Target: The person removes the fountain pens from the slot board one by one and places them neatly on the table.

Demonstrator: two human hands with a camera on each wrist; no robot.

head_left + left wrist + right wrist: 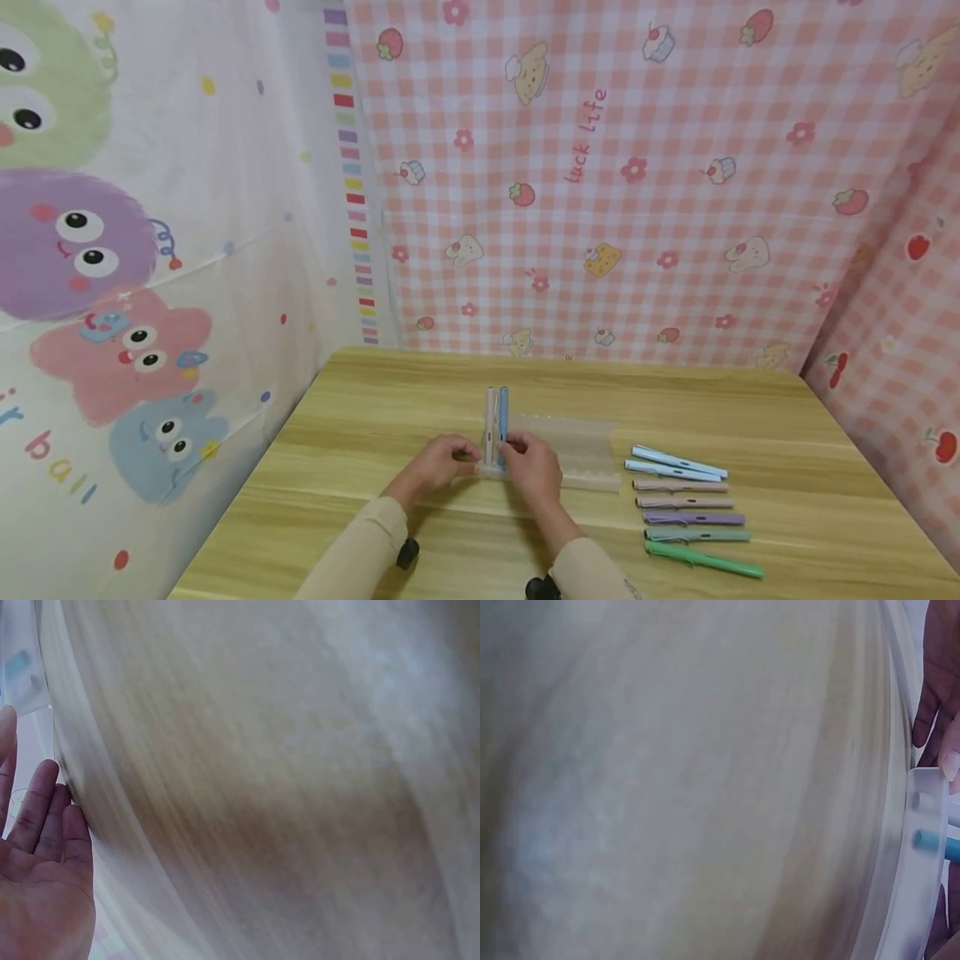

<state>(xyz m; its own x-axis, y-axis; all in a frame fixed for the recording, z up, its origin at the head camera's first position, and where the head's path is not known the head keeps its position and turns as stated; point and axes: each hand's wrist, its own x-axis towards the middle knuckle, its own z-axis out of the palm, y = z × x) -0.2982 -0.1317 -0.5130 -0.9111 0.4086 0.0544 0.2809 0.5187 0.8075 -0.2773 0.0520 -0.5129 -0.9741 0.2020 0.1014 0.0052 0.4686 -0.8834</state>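
Observation:
A frosted, see-through plastic pen tray [581,454] lies on the table, with a scalloped row along its edge. A pink pen [490,421] and a blue pen [503,408] stand side by side lengthwise at its left end. My right hand [536,467] pinches the blue pen near its lower part. My left hand [442,462] is at the tray's left corner, thumb close to the edge. In the left wrist view the left hand's fingers [34,814] look nearly straight. The right wrist view shows the tray's end wall [922,885] and a blue pen tip [928,840] behind it.
Right of the tray several capped pens lie in a column: light blue pens [675,471], pinkish pens [682,502], a purple pen [697,518], a grey-green pen [697,535] and a green pen [705,559]. The wood-grain table [420,392] meets patterned curtains at the back and sides.

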